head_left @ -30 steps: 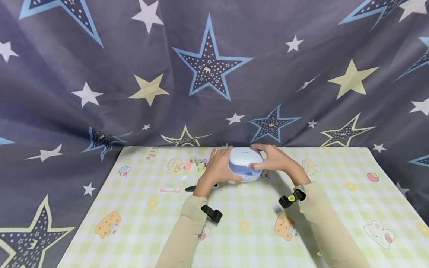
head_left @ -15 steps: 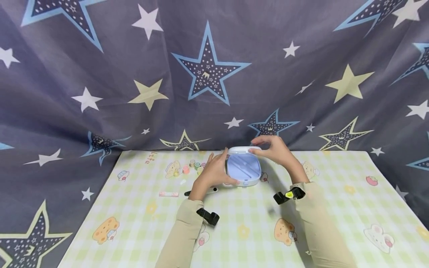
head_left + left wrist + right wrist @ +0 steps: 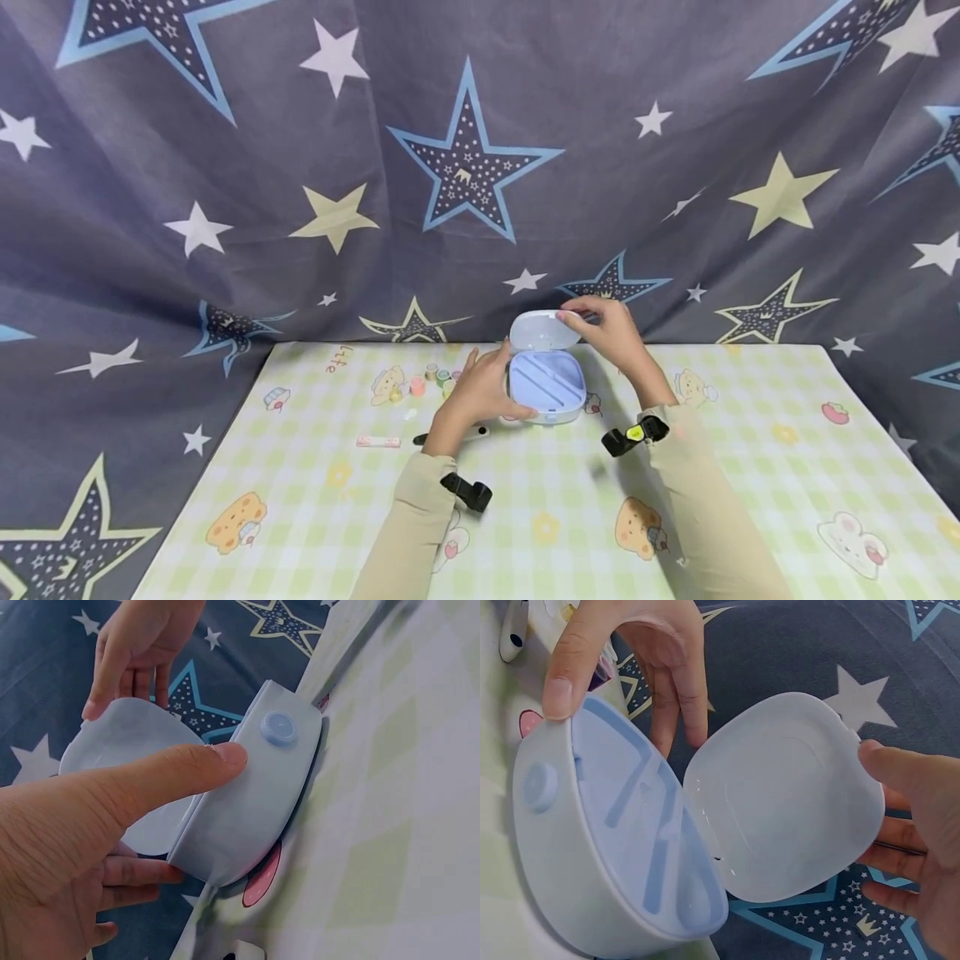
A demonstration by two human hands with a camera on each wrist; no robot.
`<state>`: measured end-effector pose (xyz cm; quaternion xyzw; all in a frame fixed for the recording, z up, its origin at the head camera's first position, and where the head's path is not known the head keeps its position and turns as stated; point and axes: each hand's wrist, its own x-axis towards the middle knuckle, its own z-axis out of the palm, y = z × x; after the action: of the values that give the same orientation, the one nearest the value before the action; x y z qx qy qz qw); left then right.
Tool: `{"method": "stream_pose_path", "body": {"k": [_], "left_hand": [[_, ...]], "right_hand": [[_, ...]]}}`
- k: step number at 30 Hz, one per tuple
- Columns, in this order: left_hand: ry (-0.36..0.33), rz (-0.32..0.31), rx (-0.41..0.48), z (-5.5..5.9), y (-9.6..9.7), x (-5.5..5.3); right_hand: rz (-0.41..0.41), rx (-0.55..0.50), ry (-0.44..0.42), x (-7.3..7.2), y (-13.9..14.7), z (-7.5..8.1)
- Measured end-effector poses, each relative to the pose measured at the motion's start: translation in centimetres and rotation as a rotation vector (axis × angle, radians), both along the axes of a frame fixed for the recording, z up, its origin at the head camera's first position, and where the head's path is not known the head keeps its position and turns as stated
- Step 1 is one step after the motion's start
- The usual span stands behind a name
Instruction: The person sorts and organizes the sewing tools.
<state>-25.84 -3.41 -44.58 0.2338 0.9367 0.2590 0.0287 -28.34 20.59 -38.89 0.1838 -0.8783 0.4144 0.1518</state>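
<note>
While the white lid (image 3: 780,802) stands raised from the box (image 3: 577,862), each of my hands has its own part to play. The box sits on the patterned tablecloth (image 3: 750,500) near its far edge, just in front of the starry curtain (image 3: 660,183).

My left hand (image 3: 483,387) grips the base at its left side — thumb pressed to the front wall beside the round blue button (image 3: 280,729), fingers reaching round toward the back. My right hand (image 3: 611,333) pinches the lid's right edge, thumb on the inner face and fingertips behind.

To do this well, I judge that the left should press the base down firmly, so that the pull on the lid cannot tip the box backward. The lid seems to turn on its back edge; the right is best guided through an arc, since a twist from that one corner could strain the joint. The shell looks smooth, so a slip is possible — and my left fingers lie close to where lid and base meet, worth minding. The pale blue tray (image 3: 611,757) inside lies uncovered. Small jars (image 3: 417,386) stand just beyond my left hand, so it should not swing that way.
</note>
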Motion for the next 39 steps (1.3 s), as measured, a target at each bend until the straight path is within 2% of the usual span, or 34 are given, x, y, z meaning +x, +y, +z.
{"method": "stream_pose_path", "body": {"k": [7, 16, 21, 31, 39], "left_hand": [[0.032, -0.012, -0.005, 0.1, 0.0, -0.1], [0.094, -0.051, -0.047, -0.4, 0.3, -0.1], [0.070, -0.063, -0.060, -0.3, 0.3, 0.1], [0.041, -0.039, -0.077, -0.1, 0.3, 0.3], [0.018, -0.031, -0.082, -0.1, 0.4, 0.5]], "right_hand": [[-0.050, -0.012, 0.053, -0.8, -0.3, -0.5], [-0.115, -0.015, 0.026, -1.3, 0.0, -1.3], [-0.155, 0.004, 0.012, -1.6, 0.0, -1.6], [-0.248, 0.014, -0.013, -2.5, -0.1, -2.1], [-0.260, 0.000, 0.013, -2.5, 0.3, -3.0]]}}
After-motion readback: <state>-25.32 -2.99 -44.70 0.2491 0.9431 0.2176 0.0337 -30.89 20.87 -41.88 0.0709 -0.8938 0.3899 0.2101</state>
